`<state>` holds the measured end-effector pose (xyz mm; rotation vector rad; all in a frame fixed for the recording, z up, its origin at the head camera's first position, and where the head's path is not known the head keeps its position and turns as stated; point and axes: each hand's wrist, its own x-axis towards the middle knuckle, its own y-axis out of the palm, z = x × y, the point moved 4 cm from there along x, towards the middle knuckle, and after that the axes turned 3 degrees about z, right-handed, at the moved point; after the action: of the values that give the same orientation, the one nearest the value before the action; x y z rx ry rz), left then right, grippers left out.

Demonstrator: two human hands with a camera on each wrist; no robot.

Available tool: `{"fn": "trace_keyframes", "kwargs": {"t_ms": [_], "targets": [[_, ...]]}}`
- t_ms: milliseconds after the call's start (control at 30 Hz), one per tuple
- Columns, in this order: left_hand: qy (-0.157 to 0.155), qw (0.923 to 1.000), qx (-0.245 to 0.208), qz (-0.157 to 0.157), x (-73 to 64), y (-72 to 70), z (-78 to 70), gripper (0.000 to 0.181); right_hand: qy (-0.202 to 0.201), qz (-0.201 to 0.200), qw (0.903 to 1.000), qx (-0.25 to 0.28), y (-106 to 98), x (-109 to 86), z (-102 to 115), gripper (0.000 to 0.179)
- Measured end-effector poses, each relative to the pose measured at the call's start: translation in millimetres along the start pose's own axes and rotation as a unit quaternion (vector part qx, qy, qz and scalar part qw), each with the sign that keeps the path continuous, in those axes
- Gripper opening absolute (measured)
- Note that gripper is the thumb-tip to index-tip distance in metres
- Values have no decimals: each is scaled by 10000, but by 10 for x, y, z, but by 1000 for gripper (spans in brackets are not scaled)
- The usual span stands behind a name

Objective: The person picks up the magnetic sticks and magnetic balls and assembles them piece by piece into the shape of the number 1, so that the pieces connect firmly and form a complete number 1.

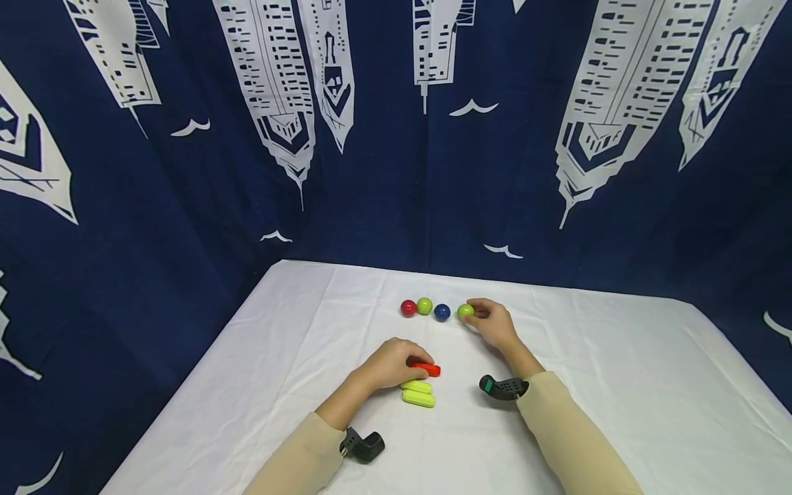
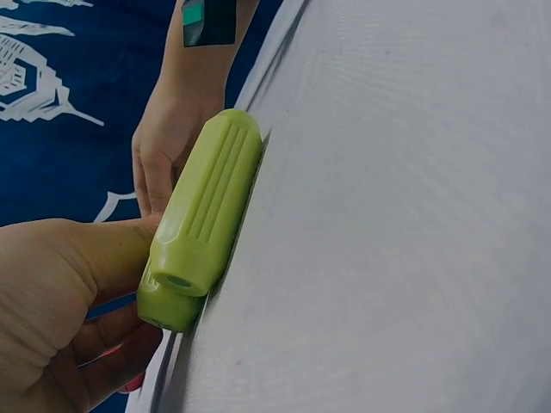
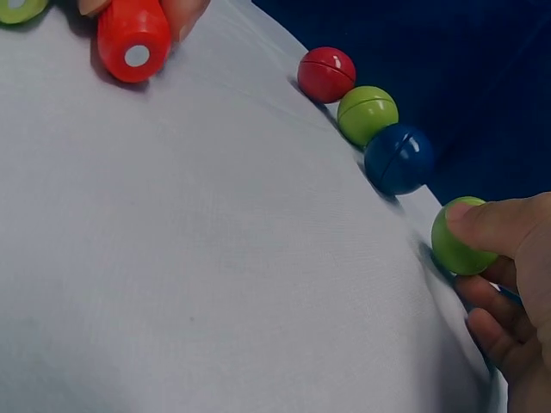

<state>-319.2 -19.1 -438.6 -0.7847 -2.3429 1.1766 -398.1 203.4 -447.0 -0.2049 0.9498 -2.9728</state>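
My left hand (image 1: 392,363) grips a short red rod (image 1: 430,370) between thumb and fingers, just above the tabletop's middle. A pale disc marks the end of the red rod (image 3: 133,43) in the right wrist view. Two yellow-green rods (image 1: 418,399) with grooved sides lie side by side, right below that hand; the left wrist view has them largely covering the red one. Farther back, my right hand (image 1: 495,323) pinches a green ball (image 3: 461,237) with thumb and fingers, at the right end of a row of balls.
Left of the pinched ball, a blue ball (image 1: 442,313), another green ball (image 1: 424,306) and a red ball (image 1: 408,308) form the row on the white tablecloth (image 1: 297,323). A dark blue curtain (image 1: 383,206) with white building prints hangs behind the table's far edge.
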Motion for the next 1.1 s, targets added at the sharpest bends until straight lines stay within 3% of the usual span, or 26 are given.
{"fn": "trace_keyframes", "kwargs": {"t_ms": [333, 667, 933, 1100], "targets": [[52, 9999, -110, -100, 85, 15, -113, 16, 269, -56, 9995, 149, -111, -71, -52, 42], [-76, 9972, -628, -406, 203, 46, -259, 15, 226, -85, 9995, 203, -242, -175, -73, 44], [-254, 9873, -1297, -883, 296, 153, -326, 20, -31, -102, 9999, 99, -338, -252, -71, 43], [-586, 9737, -1762, -1318, 359, 193, -371, 22, -169, -182, 9996, 111, -403, -305, -40, 41]]}}
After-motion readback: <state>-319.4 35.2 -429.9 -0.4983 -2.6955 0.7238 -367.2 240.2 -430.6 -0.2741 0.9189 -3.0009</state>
